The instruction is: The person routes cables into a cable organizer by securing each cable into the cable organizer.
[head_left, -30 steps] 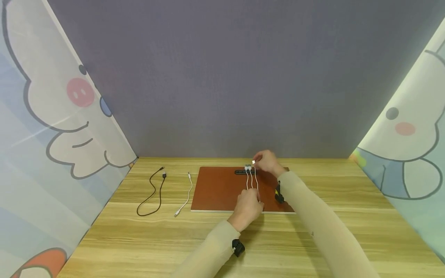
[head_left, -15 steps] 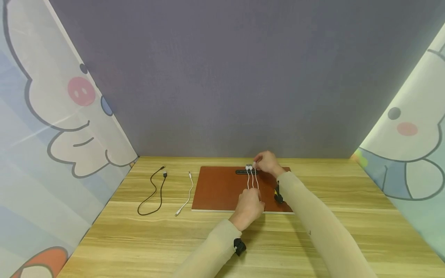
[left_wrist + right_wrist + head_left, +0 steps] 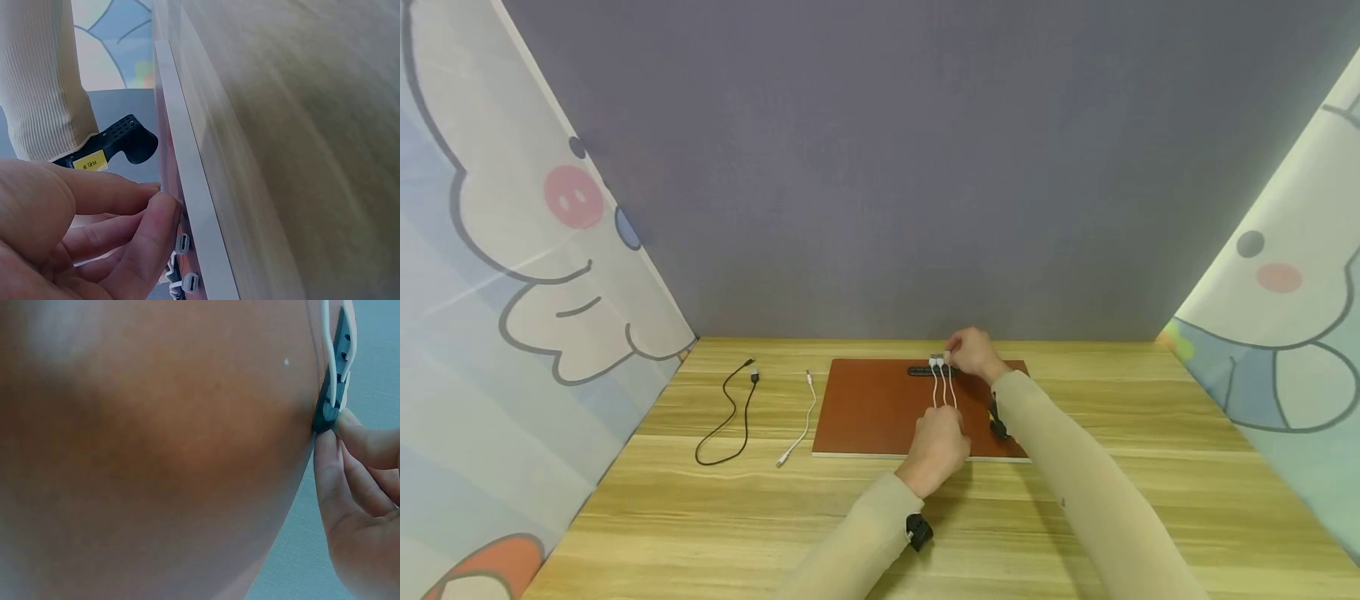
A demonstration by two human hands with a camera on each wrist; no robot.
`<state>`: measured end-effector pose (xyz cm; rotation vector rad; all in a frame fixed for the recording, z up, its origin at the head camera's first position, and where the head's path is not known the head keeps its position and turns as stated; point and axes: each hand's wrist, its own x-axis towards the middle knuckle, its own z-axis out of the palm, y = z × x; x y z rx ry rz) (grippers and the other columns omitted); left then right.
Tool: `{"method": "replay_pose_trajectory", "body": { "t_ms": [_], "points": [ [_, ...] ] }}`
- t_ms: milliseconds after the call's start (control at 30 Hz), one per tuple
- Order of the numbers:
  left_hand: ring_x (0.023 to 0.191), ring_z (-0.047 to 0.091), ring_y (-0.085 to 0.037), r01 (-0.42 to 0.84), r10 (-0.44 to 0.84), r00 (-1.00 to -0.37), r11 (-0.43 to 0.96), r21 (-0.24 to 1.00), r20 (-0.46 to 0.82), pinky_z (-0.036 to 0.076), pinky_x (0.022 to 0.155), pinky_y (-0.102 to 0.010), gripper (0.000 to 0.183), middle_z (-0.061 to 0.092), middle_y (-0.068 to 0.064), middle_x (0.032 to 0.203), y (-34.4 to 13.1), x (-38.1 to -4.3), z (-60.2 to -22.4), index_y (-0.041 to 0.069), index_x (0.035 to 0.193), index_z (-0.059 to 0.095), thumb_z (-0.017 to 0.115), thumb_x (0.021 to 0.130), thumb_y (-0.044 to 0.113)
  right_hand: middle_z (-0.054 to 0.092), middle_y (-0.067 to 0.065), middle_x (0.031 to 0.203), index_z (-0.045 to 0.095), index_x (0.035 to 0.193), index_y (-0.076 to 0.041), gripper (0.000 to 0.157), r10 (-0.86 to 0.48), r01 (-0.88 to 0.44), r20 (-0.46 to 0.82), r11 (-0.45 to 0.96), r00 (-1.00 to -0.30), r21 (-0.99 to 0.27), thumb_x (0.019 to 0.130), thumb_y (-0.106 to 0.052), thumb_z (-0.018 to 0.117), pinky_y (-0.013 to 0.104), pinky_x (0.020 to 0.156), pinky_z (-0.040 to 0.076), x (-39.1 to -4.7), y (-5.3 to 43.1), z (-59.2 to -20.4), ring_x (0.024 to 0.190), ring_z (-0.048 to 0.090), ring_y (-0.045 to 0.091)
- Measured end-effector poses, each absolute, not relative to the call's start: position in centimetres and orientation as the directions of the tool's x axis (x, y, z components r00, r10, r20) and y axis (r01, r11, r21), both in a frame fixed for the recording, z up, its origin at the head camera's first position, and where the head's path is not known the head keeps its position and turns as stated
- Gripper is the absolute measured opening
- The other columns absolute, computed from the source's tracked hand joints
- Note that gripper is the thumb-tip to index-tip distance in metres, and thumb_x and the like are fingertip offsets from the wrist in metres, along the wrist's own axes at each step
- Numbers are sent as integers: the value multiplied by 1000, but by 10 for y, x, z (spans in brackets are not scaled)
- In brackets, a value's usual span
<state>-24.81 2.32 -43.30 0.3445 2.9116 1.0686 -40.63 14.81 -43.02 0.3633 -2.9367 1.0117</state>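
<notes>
Near the back edge of a brown board [image 3: 868,412], my right hand [image 3: 973,352] pinches the upper end of a white USB cable [image 3: 952,388] at the right end of a black cable holder [image 3: 917,372]. My left hand [image 3: 937,446] rests at the board's front edge and pinches the lower part of that cable; the fingers hide what they hold. Two other white cables [image 3: 935,386] run side by side from the holder towards my left hand. In the left wrist view, two small white connectors [image 3: 182,244] lie just beside my fingertips.
On the wooden table [image 3: 655,517], a looped black USB cable [image 3: 746,425] and a short white cable [image 3: 811,408] lie left of the board. A grey panel [image 3: 880,208] stands behind the table, with printed cartoon panels [image 3: 512,333] at both sides.
My right hand has lowered the white cable's plug slightly towards the holder, beside the other two plugs, and the fingers now cover most of it. My left hand has stayed almost still.
</notes>
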Motion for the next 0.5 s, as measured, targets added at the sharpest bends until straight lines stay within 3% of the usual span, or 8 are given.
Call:
{"method": "replay_pose_trajectory", "body": {
  "t_ms": [333, 500],
  "points": [
    [49, 46, -12, 218, 223, -972, 724, 655, 77, 39, 44, -27, 30, 52, 2, 54, 23, -249, -434, 10, 62, 61, 75, 87, 4, 70, 19, 113, 74, 107, 2, 20, -198, -177, 29, 791, -980, -586, 91, -10, 75, 48, 90, 53, -406, 147, -429, 106, 63, 38],
    [46, 43, -10, 204, 220, -974, 718, 665, 61, 36, 42, -26, 36, 47, 5, 49, 24, -249, -437, 12, 56, 57, 75, 87, 6, 68, 21, 118, 74, 109, 2, 20, -200, -163, 2, 794, -980, -586, 93, -10, 73, 49, 92, 52, -405, 147, -429, 110, 62, 39]
  ]
}}
